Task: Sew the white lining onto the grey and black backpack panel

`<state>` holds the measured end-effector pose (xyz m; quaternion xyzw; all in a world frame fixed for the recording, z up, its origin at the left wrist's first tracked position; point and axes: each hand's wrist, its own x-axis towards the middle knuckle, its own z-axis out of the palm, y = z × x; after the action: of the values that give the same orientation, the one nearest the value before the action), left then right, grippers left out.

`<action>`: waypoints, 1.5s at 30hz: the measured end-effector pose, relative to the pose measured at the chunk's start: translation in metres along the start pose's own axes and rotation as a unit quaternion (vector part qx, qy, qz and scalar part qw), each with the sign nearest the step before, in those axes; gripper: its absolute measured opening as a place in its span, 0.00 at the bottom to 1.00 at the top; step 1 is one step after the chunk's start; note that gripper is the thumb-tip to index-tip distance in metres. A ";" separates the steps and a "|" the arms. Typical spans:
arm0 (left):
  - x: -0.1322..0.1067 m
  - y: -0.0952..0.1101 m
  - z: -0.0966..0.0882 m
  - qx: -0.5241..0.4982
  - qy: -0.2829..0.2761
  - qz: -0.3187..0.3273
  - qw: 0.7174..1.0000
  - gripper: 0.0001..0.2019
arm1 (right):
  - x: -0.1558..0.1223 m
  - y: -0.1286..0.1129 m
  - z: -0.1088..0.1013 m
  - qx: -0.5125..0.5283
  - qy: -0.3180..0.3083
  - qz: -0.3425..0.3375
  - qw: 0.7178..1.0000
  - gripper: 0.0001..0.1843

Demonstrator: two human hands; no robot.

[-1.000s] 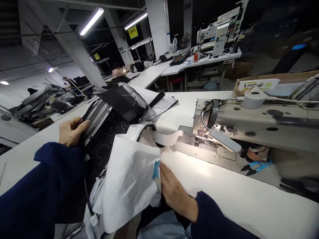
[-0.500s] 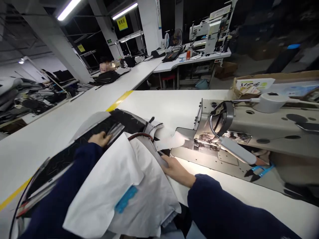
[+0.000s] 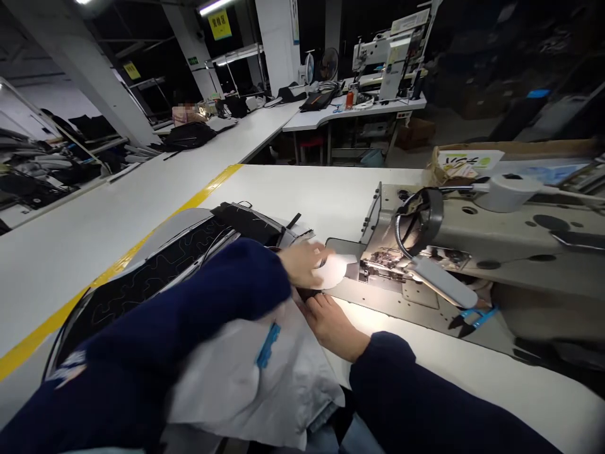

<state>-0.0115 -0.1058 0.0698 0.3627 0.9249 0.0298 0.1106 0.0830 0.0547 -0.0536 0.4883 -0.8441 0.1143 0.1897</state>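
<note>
The left hand [image 3: 305,261] is at the lit needle end of the sewing machine [image 3: 472,233], with its fingers bent and a little spread over a smooth white strip [image 3: 333,272]; because of blur, I cannot tell if this grip pinches it. The right hand [image 3: 333,325] is just beside it, also left of the sewing machine. Its grip is closed, the fingers folded on the dark edge of the white cloth [image 3: 255,384], and its thumb is hidden.

This cloth is soft and creased, and hangs toward the person, to the left and near side of the sewing machine. It carries a narrow blue piece [image 3: 268,345] with uneven outline, where no writing can be read. Farther left of the sewing machine lies a long black panel [image 3: 155,271] with pale, wavy stitching, partly under the navy sleeve [image 3: 250,284].

On the sewing machine, a grey lamp [image 3: 444,284] hangs from a ribbed metal neck, and near it lie snips [image 3: 477,320] with blue handles. Behind the sewing machine, a cardboard box [image 3: 433,169] holds a white card [image 3: 477,161] with bold black characters and green print, too small to read surely. To the left of the sewing machine, shiny yellow tape [image 3: 215,185] crosses the smooth white desk [image 3: 288,186]. Far beyond the sewing machine hangs a yellow sign [image 3: 220,25] with dark characters; the last one seems to be 区.
</note>
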 end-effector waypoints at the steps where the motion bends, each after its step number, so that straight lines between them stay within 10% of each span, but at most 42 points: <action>1: 0.011 0.017 0.016 0.011 -0.042 0.014 0.999 0.32 | 0.000 0.002 -0.001 0.000 0.008 -0.002 1.000 0.15; 16: -0.013 0.055 0.096 0.110 0.137 -0.087 0.981 0.28 | -0.046 0.027 -0.029 0.014 0.004 0.015 1.000 0.13; 21: 0.002 0.057 0.097 0.069 0.148 0.006 0.987 0.27 | -0.048 0.036 -0.033 0.025 0.020 -0.002 0.999 0.15; 45: 0.015 0.055 0.096 0.048 0.084 0.048 0.994 0.20 | -0.053 0.043 -0.036 0.008 0.009 0.014 1.000 0.15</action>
<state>0.0359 -0.0573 -0.0189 0.4077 0.9128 0.0209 0.0134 0.0769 0.1314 -0.0446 0.4770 -0.8482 0.1284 0.1914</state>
